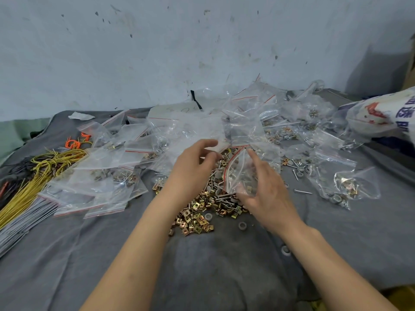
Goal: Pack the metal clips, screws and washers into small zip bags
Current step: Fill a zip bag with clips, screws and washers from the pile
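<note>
At the middle of the worktop (202, 277), over a loose heap of clips (195, 221), screws (215, 182) and washers (242, 226), the right hand (267, 198) pinches a part-filled zip bag (238, 176). The bag's red-striped mouth faces left toward the left hand (190, 169), long axis roughly across the worktop. That hand's grip is curled; whether it pinches anything, I cannot tell. Many filled bags (343, 189) lie toward the far edge, and I judge much still unpacked

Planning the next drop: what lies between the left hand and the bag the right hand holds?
In the head view, only a narrow gap between left hand and zip bag; beneath it lies the loose pile of screws, washers and clips.
</note>
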Demonstrator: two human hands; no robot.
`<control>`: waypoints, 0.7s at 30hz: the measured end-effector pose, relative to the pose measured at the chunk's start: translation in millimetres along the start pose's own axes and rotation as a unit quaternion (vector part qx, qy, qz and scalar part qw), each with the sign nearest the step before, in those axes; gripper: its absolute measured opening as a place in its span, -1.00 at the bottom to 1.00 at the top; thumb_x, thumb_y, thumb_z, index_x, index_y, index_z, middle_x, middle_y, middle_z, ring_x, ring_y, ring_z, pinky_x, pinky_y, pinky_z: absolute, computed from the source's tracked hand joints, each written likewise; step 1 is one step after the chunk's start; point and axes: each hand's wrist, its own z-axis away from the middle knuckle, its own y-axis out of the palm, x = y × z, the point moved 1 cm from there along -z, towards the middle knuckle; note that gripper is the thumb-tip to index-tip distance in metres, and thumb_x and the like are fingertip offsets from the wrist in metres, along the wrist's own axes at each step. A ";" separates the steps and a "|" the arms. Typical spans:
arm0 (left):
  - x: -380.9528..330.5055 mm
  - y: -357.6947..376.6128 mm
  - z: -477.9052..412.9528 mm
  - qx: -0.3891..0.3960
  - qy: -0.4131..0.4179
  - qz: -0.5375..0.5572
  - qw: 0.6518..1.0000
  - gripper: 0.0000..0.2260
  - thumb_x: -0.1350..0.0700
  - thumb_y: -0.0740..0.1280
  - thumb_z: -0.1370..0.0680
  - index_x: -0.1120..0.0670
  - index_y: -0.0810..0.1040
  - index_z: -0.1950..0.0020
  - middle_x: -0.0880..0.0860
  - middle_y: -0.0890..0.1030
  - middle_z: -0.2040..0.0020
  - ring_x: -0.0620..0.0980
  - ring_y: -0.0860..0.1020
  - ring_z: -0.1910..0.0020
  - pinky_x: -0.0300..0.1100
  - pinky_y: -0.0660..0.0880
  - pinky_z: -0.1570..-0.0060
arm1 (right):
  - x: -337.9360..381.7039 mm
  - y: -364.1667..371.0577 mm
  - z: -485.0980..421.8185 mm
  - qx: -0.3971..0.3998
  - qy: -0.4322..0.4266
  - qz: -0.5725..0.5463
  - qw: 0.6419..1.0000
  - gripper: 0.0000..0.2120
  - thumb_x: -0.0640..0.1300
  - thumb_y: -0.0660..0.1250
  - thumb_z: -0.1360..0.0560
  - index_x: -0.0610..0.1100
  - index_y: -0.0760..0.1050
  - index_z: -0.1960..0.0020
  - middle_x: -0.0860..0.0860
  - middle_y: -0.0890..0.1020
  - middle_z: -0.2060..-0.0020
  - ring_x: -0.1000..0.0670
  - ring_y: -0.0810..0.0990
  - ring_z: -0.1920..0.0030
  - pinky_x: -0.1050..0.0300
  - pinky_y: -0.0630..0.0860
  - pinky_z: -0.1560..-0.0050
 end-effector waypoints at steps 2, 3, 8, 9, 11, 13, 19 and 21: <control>9.1 -3.5 2.4 0.017 -0.013 -0.066 0.998 -0.79 0.07 0.22 -0.65 -0.09 0.50 -0.27 -0.10 0.65 -0.03 -0.18 0.61 0.07 -0.31 0.47 0.25 | -0.4 0.1 -0.2 -0.003 0.001 -0.003 1.000 -0.09 0.07 0.38 -0.43 0.02 -0.03 -0.64 0.11 0.39 -0.17 0.04 0.39 -0.24 -0.01 0.27 -0.42; 14.5 -2.6 5.1 0.045 -0.016 -0.121 0.992 -0.81 0.07 0.22 -0.65 -0.09 0.52 -0.24 -0.09 0.64 -0.04 -0.17 0.60 0.07 -0.28 0.47 0.22 | -0.6 -0.1 -0.4 -0.003 0.004 -0.005 1.000 -0.09 0.09 0.37 -0.43 0.04 -0.04 -0.64 0.12 0.39 -0.16 0.09 0.36 -0.22 0.04 0.25 -0.41; 36.2 13.8 22.4 0.151 0.000 -0.334 0.930 -0.81 0.05 0.22 -0.63 -0.05 0.55 -0.21 -0.07 0.61 -0.15 -0.03 0.57 -0.12 -0.06 0.52 -0.12 | -1.8 0.2 -1.7 -0.011 0.016 -0.005 1.000 -0.11 0.04 0.40 -0.47 0.06 -0.04 -0.64 0.17 0.35 -0.17 0.17 0.30 -0.22 0.13 0.17 -0.40; 38.5 16.5 24.3 0.153 0.013 -0.352 0.923 -0.82 0.03 0.22 -0.63 -0.05 0.54 -0.20 -0.07 0.58 -0.16 -0.01 0.54 -0.16 -0.03 0.51 -0.13 | -1.6 0.2 -1.7 -0.015 0.017 -0.004 1.000 -0.12 0.03 0.40 -0.48 0.06 -0.03 -0.64 0.17 0.35 -0.17 0.18 0.30 -0.23 0.14 0.15 -0.41; 40.8 21.0 26.9 0.144 0.042 -0.389 0.909 -0.80 -0.02 0.22 -0.63 -0.05 0.51 -0.22 -0.06 0.53 -0.19 -0.01 0.48 -0.22 0.00 0.49 -0.14 | -1.2 0.3 -1.5 -0.020 0.017 -0.002 1.000 -0.12 0.03 0.41 -0.49 0.06 -0.03 -0.64 0.18 0.35 -0.16 0.24 0.26 -0.20 0.16 0.13 -0.42; 41.2 24.9 27.8 0.130 0.064 -0.431 0.890 -0.77 -0.07 0.21 -0.64 -0.05 0.48 -0.25 -0.05 0.51 -0.20 0.00 0.45 -0.25 -0.02 0.48 -0.15 | -0.9 -0.1 -1.3 -0.020 0.019 -0.004 1.000 -0.14 0.04 0.40 -0.51 0.07 -0.04 -0.64 0.19 0.34 -0.16 0.29 0.22 -0.18 0.16 0.12 -0.42; 40.9 30.7 28.3 0.094 0.104 -0.492 0.859 -0.76 -0.06 0.17 -0.66 0.00 0.46 -0.25 -0.02 0.51 -0.20 0.01 0.46 -0.26 -0.11 0.43 -0.07 | -0.9 -0.9 -2.1 -0.032 0.015 0.000 0.999 -0.20 0.01 0.37 -0.54 0.00 0.01 -0.64 0.05 0.46 -0.19 0.09 0.34 -0.24 0.16 0.16 -0.39; 41.8 31.8 29.4 0.084 0.101 -0.494 0.860 -0.77 -0.05 0.16 -0.66 0.01 0.46 -0.24 -0.02 0.51 -0.19 0.01 0.46 -0.25 -0.10 0.44 -0.05 | -1.4 -0.6 -2.1 -0.033 0.015 0.001 0.999 -0.19 0.01 0.37 -0.53 -0.01 0.01 -0.64 0.05 0.46 -0.18 0.09 0.34 -0.23 0.14 0.17 -0.40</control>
